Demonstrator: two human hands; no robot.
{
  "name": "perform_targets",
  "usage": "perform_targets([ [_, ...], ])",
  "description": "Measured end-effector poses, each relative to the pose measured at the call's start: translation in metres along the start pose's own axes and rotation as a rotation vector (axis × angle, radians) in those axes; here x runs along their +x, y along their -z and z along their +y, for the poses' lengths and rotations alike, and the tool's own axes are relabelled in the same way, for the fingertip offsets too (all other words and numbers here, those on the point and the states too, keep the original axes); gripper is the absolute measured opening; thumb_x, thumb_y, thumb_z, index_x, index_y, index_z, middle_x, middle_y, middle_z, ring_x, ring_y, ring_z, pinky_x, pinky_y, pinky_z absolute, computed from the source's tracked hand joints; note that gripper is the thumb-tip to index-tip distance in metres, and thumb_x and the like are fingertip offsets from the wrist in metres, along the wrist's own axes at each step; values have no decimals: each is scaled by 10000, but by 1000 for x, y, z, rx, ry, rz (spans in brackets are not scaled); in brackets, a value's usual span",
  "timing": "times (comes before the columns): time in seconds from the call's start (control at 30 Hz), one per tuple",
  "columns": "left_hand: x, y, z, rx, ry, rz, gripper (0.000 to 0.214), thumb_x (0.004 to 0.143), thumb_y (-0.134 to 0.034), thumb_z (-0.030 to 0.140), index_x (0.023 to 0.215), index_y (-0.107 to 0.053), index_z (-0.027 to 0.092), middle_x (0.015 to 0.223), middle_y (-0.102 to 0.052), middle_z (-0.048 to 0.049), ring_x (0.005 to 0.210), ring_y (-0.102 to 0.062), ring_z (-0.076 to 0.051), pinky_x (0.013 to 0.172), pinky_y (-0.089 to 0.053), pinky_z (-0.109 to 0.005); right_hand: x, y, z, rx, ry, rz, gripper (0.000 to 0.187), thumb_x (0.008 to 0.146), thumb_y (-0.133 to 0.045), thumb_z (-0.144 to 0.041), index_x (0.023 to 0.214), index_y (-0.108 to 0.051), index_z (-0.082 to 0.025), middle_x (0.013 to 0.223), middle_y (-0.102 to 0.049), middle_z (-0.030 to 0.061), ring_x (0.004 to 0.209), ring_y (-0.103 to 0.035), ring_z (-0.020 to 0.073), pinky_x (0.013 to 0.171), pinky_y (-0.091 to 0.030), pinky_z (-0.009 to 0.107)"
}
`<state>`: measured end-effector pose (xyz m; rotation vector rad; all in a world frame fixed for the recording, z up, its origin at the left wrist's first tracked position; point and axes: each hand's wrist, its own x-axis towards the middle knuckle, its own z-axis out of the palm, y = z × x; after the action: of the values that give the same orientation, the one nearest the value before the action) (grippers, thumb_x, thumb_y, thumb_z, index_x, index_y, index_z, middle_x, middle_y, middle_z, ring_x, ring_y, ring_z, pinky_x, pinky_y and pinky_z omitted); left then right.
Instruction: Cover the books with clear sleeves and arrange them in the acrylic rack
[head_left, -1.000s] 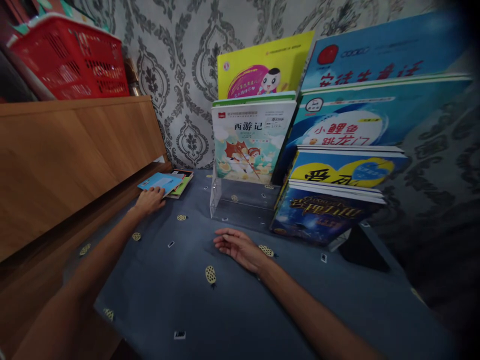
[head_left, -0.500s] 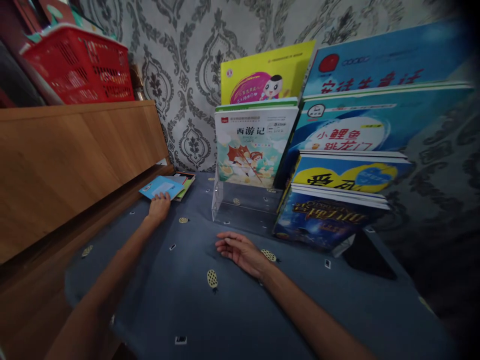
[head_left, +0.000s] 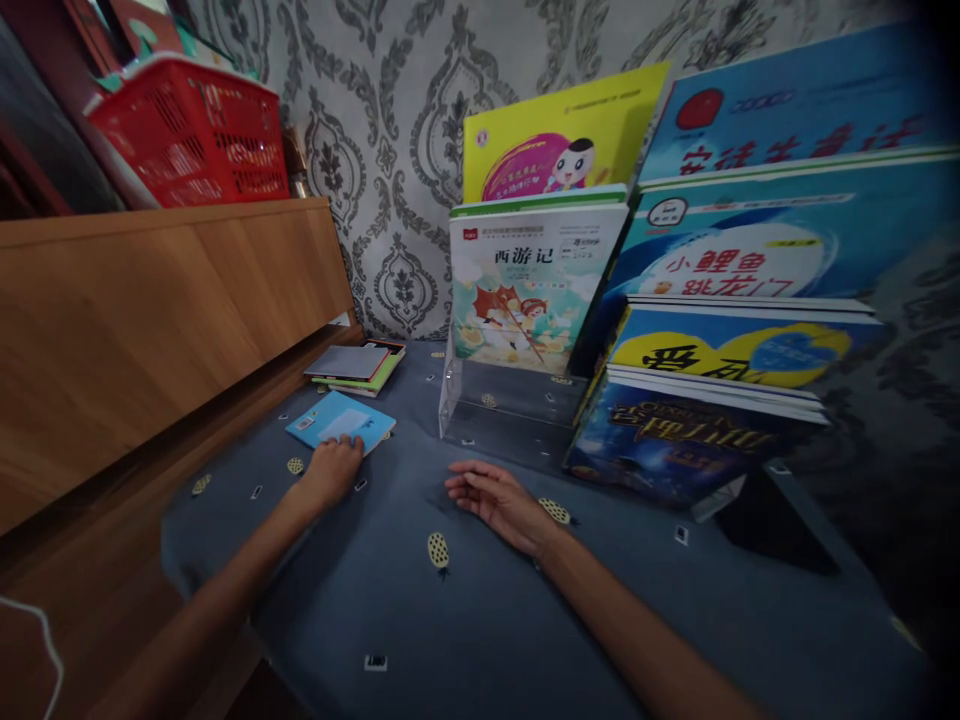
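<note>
My left hand [head_left: 337,470] grips the near edge of a light blue book [head_left: 352,412], its fingers bent over the cover. The book lies low over the cloth, just in front of a small stack of books [head_left: 351,364] with a grey one on top. Whether it touches the cloth I cannot tell. Near the middle, my right hand [head_left: 491,505] rests on its side on the cloth, fingers loosely stretched and holding nothing. Behind it stands a clear acrylic book rack [head_left: 510,405], with a white-covered storybook [head_left: 532,285] upright in it and a yellow book [head_left: 562,135] farther back.
To the right, several books stand in tiers, a dark blue one [head_left: 675,440] in front. A black bookend-like piece [head_left: 776,525] sits beside them. A red basket [head_left: 195,130] tops the wooden cabinet [head_left: 172,270] at left. Dark patterned cloth [head_left: 465,620] covers the table.
My left hand has pulled the light blue book off the stack toward me, uncovering the grey book. My right hand keeps its place on the cloth. The view has shifted slightly left.
</note>
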<state>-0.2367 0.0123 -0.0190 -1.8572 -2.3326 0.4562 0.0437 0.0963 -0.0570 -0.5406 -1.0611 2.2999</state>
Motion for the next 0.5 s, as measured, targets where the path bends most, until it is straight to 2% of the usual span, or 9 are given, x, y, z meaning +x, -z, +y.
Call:
perform_targets([
  [0.1,-9,1,-4,-45,-60,-53,391,920,-529,311,1296,-605,233,1248,-657,-187,1115,-653,-321,884,-512,-427,0,1,1,-7,-1,1,275,756,-840,-281,983,-747,-156,894,-776,71,813,-718,143,806,-536,276],
  [0.2,1,9,-22,-175,-41,-109,401,879,-585,551,1178,-668,297,1224,-697,-99,1117,-663,-289,905,-507,-382,2,3,3,-11,0,-1,282,762,-838,-285,993,-742,-154,898,-774,73,817,-716,144,812,-536,283],
  [0.27,16,14,-37,-218,94,-75,390,930,-500,557,1130,-686,279,1201,-716,-94,1125,-666,-283,914,-507,-376,2,4,4,-16,5,-4,297,755,-845,-298,993,-740,-156,896,-773,69,812,-715,141,808,-538,281],
  [0.37,41,14,-52,-209,304,5,442,990,-384,452,1257,-618,189,1333,-638,-194,1218,-616,-346,917,-515,-451,1,3,4,-34,12,-10,297,757,-845,-312,995,-739,-169,898,-775,59,821,-718,140,813,-539,281],
  [0.43,53,7,-54,-217,414,39,478,995,-357,422,1297,-580,127,1355,-604,-250,1241,-593,-388,911,-518,-496,0,2,3,-37,16,-10,288,756,-843,-313,986,-741,-172,894,-776,59,820,-719,142,813,-539,284],
  [0.5,58,-4,-53,-236,464,66,502,1004,-322,412,1301,-568,90,1338,-608,-267,1244,-586,-399,919,-516,-513,-1,0,2,-32,16,-8,286,748,-844,-307,977,-743,-168,887,-776,61,809,-720,144,805,-540,284],
])
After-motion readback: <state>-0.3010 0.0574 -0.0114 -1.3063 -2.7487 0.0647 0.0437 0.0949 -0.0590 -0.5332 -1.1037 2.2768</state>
